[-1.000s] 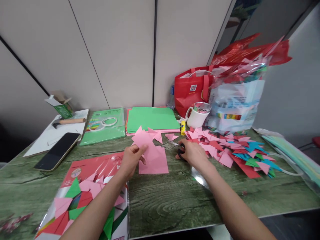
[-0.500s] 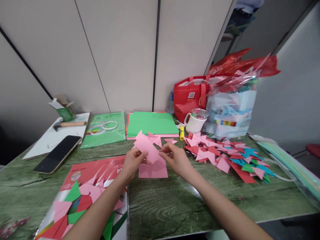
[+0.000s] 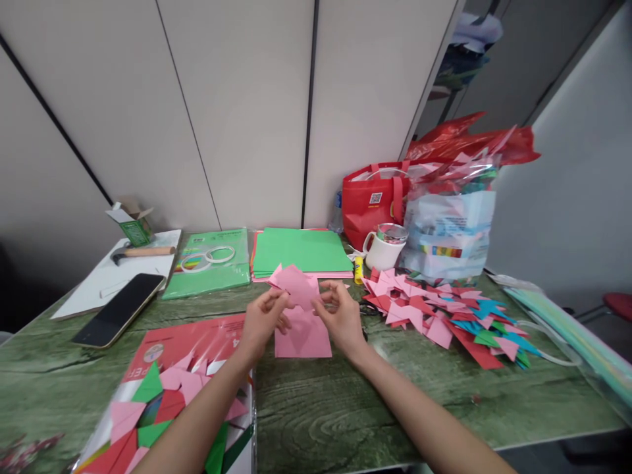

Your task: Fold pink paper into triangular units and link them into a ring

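Both my hands hold one small pink paper piece (image 3: 297,284) just above the green wood-grain table (image 3: 345,401). My left hand (image 3: 263,320) pinches its left edge and my right hand (image 3: 340,315) pinches its right edge. Under the hands a larger pink sheet (image 3: 302,337) lies flat on the table. A few small pink cut triangles lie just behind it, partly hidden by the held piece. The scissors that lay to the right of the sheet are mostly hidden behind my right hand.
A pile of folded pink, red, blue and green paper shapes (image 3: 444,313) lies at right. A paper pack with folded pieces (image 3: 172,388) sits front left. Behind are a green paper stack (image 3: 301,250), tape rings (image 3: 207,257), a phone (image 3: 118,309), a hammer (image 3: 143,251), a white mug (image 3: 385,247), a glue stick (image 3: 358,268) and bags (image 3: 444,210).
My right hand left the scissors near the shape pile and moved left to grip the pink piece that my left hand held. The piece now sits between both hands.
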Available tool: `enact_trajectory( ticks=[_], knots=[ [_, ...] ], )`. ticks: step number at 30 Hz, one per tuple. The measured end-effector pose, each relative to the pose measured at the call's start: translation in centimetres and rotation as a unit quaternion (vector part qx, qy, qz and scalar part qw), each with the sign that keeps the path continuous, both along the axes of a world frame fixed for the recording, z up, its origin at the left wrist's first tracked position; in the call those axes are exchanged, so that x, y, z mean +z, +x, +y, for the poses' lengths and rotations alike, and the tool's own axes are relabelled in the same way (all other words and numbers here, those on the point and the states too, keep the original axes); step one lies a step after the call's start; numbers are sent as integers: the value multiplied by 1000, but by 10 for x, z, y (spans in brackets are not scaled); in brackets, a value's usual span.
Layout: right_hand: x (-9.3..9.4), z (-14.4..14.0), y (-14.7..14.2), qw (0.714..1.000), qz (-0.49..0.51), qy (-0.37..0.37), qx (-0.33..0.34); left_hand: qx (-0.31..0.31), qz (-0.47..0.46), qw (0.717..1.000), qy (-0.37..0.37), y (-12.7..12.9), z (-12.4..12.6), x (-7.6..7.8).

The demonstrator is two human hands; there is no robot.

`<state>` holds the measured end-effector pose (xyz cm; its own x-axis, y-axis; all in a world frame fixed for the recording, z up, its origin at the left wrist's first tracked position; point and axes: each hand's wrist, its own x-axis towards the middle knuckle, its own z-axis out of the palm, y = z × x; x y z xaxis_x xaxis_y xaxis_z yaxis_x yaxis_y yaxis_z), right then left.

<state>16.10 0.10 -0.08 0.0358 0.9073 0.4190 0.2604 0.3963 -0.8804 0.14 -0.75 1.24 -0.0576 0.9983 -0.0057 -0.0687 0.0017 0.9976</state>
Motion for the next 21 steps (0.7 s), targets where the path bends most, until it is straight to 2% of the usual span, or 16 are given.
enact_trajectory(
  ticks=[3,6,9,21],
  knots=[
    [-3,-5,-4,997,-65,50,6,-43,40,998,17,4,-2,0],
    [-6,-9,-7,988,-129,85,29,-81,38,996,26,6,-3,0],
    [-8,-12,-11,976,-180,114,44,-73,30,996,29,6,-4,2],
    [-7,-14,-11,973,-137,134,131,-77,-44,996,18,5,-6,2]
  ],
)
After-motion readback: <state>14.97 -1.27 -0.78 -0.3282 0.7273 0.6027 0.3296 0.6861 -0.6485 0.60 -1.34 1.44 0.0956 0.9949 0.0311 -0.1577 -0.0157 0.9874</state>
